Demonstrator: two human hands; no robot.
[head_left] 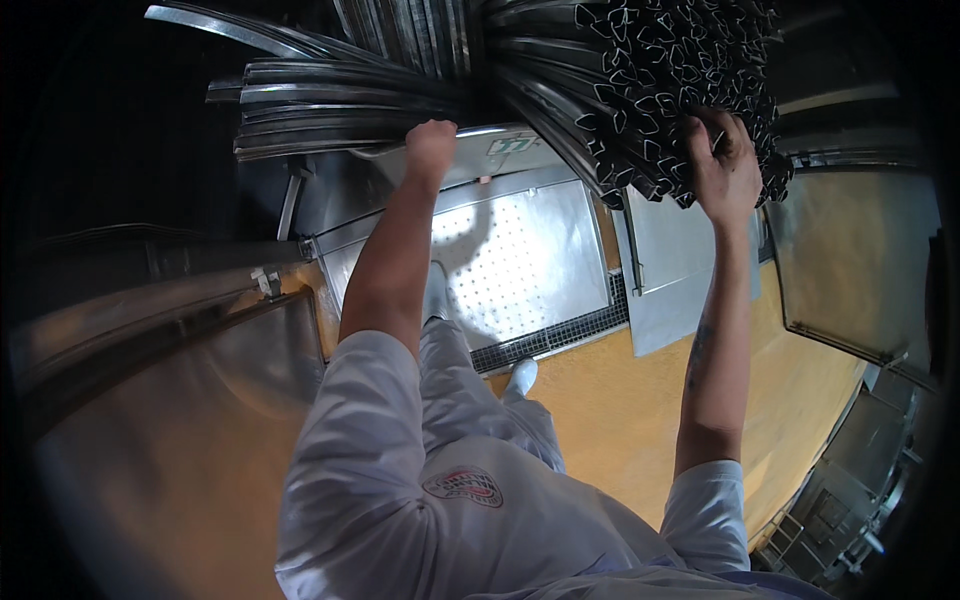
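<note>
A large heap of long, thin, dark metal strips lies across the top of the view. On the right, a bundle of hollow metal strips [650, 90] turns its angular open ends toward me. Other metal strips [320, 105] fan out to the left. My left hand [432, 148] is closed in a fist at the rim of a metal bin [510, 148], just below the left strips; its fingertips are hidden. My right hand [730, 175] curls over the lower front of the bundle, thumb and fingers bent around strip ends; exactly which ones, I cannot tell.
Beneath the bin is a shiny dimpled metal plate [530, 250], edged by a dark floor grate [570, 335]. The floor [620, 410] is yellow-orange. Metal panels [850, 260] stand at the right, and a metal rail [180, 370] runs along the left. My feet are near the grate.
</note>
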